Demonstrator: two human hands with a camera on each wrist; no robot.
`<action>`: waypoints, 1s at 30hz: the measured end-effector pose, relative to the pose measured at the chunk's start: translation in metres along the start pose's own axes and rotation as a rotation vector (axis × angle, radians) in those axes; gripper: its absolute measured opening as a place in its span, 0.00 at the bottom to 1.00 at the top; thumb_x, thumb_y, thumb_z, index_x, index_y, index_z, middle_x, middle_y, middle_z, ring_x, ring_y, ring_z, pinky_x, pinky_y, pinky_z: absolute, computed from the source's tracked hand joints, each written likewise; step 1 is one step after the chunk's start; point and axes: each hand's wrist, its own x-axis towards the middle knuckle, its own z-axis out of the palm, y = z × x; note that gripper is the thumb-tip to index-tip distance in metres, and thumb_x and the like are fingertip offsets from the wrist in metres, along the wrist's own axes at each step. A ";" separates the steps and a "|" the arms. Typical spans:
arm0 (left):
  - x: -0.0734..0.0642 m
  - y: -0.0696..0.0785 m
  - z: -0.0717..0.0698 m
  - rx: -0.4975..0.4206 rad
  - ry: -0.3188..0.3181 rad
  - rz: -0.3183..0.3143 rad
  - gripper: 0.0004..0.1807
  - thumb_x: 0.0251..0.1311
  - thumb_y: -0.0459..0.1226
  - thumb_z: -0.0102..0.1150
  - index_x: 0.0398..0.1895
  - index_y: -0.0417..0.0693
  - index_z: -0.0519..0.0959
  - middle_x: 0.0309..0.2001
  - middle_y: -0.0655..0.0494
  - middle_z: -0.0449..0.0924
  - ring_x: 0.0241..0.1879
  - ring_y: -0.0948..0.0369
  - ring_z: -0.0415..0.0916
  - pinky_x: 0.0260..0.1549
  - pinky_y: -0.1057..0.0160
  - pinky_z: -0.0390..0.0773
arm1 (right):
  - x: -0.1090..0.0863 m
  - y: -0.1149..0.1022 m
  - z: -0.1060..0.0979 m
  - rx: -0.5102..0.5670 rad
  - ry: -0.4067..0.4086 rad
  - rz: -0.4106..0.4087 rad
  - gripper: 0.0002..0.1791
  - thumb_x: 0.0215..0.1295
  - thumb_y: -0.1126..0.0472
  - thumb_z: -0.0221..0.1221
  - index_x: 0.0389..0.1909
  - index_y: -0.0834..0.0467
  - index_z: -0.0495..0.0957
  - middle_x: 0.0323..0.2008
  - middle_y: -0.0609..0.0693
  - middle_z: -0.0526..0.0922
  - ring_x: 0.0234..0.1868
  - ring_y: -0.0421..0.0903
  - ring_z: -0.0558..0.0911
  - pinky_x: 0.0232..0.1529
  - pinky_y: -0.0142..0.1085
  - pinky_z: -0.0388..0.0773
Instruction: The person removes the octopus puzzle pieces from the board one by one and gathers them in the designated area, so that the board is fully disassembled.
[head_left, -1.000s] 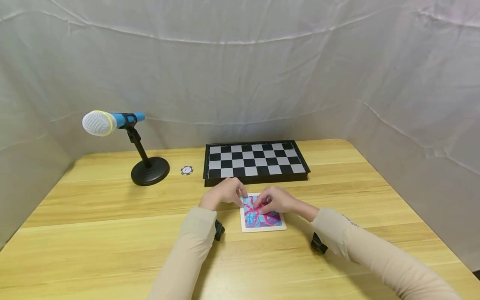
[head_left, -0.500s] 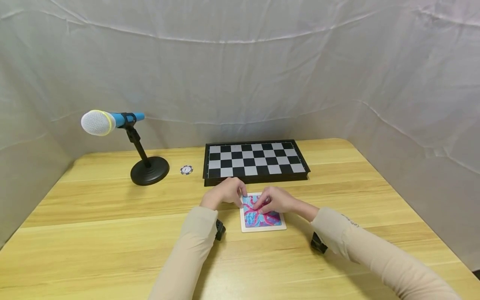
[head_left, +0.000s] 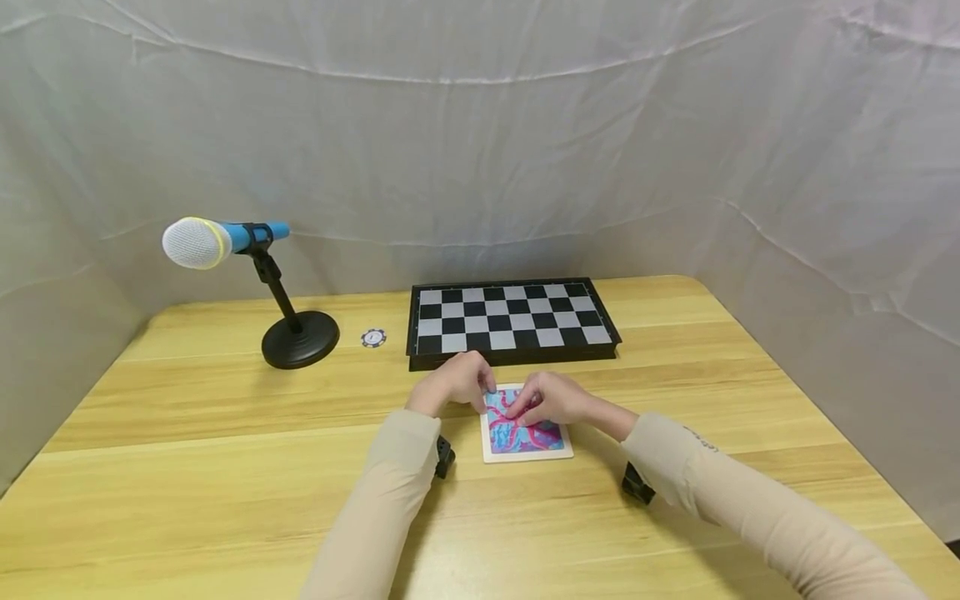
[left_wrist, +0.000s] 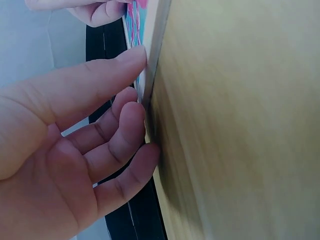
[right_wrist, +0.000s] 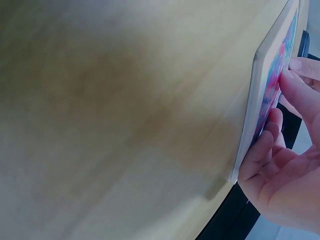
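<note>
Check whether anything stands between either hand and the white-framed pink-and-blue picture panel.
Nothing visible does: the left hand touches the picture panel near its far left corner, and the right hand touches its face. The checkerboard lies beyond it.

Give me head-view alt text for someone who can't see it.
A person's left hand holds the far left corner of a white-framed panel; the right hand touches its pink and blue surface. Behind it on the table lies a checkered board; farther left are a poker chip and a blue microphone on a stand.
</note>
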 end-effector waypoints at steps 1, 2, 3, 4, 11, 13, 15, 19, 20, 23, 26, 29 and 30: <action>0.001 0.000 0.000 0.000 -0.003 -0.003 0.10 0.37 0.25 0.69 0.25 0.42 0.81 0.25 0.56 0.73 0.28 0.60 0.67 0.28 0.67 0.70 | 0.000 0.000 0.000 0.000 -0.001 -0.002 0.08 0.49 0.65 0.65 0.33 0.57 0.84 0.28 0.44 0.75 0.29 0.40 0.70 0.29 0.31 0.67; 0.001 0.000 0.000 0.003 -0.006 -0.005 0.10 0.37 0.26 0.69 0.25 0.43 0.80 0.25 0.56 0.73 0.28 0.60 0.67 0.29 0.67 0.70 | 0.000 0.001 0.000 0.000 -0.002 -0.004 0.08 0.49 0.65 0.65 0.33 0.57 0.84 0.28 0.44 0.76 0.29 0.40 0.70 0.29 0.31 0.67; 0.001 0.001 0.000 0.005 -0.010 -0.006 0.10 0.37 0.26 0.69 0.25 0.43 0.80 0.25 0.56 0.73 0.28 0.60 0.67 0.29 0.67 0.70 | 0.000 0.001 0.000 0.002 -0.002 -0.008 0.08 0.49 0.65 0.65 0.33 0.57 0.84 0.28 0.44 0.76 0.29 0.40 0.70 0.29 0.31 0.67; 0.002 0.001 0.000 0.008 -0.014 -0.008 0.10 0.37 0.26 0.69 0.25 0.43 0.80 0.25 0.56 0.73 0.28 0.60 0.67 0.29 0.67 0.70 | 0.000 0.001 -0.001 0.002 -0.002 -0.012 0.08 0.49 0.65 0.65 0.33 0.57 0.84 0.28 0.44 0.76 0.29 0.40 0.70 0.29 0.31 0.67; 0.001 0.003 -0.001 0.026 -0.032 -0.009 0.11 0.37 0.25 0.68 0.25 0.41 0.78 0.26 0.55 0.73 0.28 0.61 0.67 0.30 0.67 0.70 | 0.000 0.001 0.000 -0.015 -0.007 -0.023 0.08 0.49 0.64 0.65 0.33 0.57 0.84 0.28 0.43 0.76 0.29 0.40 0.70 0.29 0.31 0.66; 0.001 0.003 -0.002 0.027 -0.024 -0.005 0.11 0.36 0.25 0.69 0.26 0.41 0.78 0.26 0.55 0.73 0.28 0.61 0.67 0.30 0.68 0.70 | 0.000 0.000 0.000 -0.019 -0.009 -0.019 0.08 0.49 0.65 0.65 0.33 0.57 0.84 0.28 0.43 0.76 0.29 0.40 0.70 0.29 0.31 0.66; 0.000 0.004 -0.002 0.023 -0.015 -0.002 0.12 0.36 0.25 0.69 0.26 0.41 0.78 0.27 0.55 0.73 0.29 0.61 0.67 0.31 0.68 0.70 | 0.000 0.000 -0.001 -0.022 -0.010 -0.013 0.08 0.49 0.65 0.65 0.33 0.57 0.84 0.29 0.44 0.76 0.30 0.40 0.70 0.29 0.31 0.66; 0.000 0.005 -0.004 0.003 -0.004 0.011 0.12 0.35 0.25 0.69 0.26 0.41 0.78 0.27 0.54 0.74 0.29 0.61 0.68 0.31 0.67 0.71 | 0.001 0.000 -0.001 -0.031 -0.010 -0.007 0.08 0.49 0.65 0.65 0.33 0.57 0.84 0.29 0.44 0.76 0.30 0.40 0.70 0.30 0.32 0.66; 0.000 0.005 -0.004 -0.004 -0.004 0.016 0.12 0.36 0.25 0.69 0.26 0.41 0.78 0.27 0.54 0.74 0.29 0.61 0.68 0.31 0.68 0.71 | 0.001 0.000 -0.001 -0.030 -0.010 -0.004 0.08 0.49 0.66 0.65 0.33 0.57 0.84 0.29 0.44 0.75 0.30 0.40 0.70 0.30 0.32 0.66; -0.001 0.005 -0.006 -0.030 0.003 0.028 0.11 0.37 0.25 0.69 0.26 0.40 0.78 0.27 0.53 0.75 0.28 0.61 0.68 0.31 0.68 0.71 | 0.001 0.000 -0.001 -0.029 -0.011 -0.004 0.08 0.49 0.66 0.65 0.33 0.57 0.84 0.29 0.44 0.75 0.30 0.40 0.69 0.30 0.32 0.65; -0.003 0.006 -0.008 -0.049 0.018 0.042 0.08 0.40 0.25 0.67 0.25 0.41 0.78 0.26 0.53 0.75 0.27 0.60 0.68 0.30 0.68 0.71 | 0.001 -0.001 -0.002 -0.019 -0.019 -0.001 0.08 0.49 0.66 0.64 0.33 0.57 0.84 0.30 0.44 0.75 0.31 0.40 0.69 0.30 0.32 0.65; -0.004 0.006 -0.008 -0.056 0.037 0.058 0.05 0.44 0.26 0.64 0.23 0.42 0.78 0.24 0.54 0.75 0.27 0.60 0.68 0.30 0.68 0.70 | 0.000 -0.002 -0.003 -0.002 -0.044 -0.003 0.08 0.50 0.67 0.64 0.34 0.59 0.83 0.31 0.46 0.75 0.30 0.41 0.69 0.30 0.31 0.65; -0.004 0.006 -0.007 -0.054 0.045 0.062 0.05 0.45 0.26 0.63 0.22 0.42 0.78 0.24 0.54 0.75 0.26 0.60 0.68 0.29 0.68 0.70 | 0.000 -0.002 -0.003 0.003 -0.053 -0.001 0.09 0.50 0.67 0.64 0.34 0.59 0.83 0.31 0.46 0.75 0.30 0.41 0.68 0.30 0.31 0.65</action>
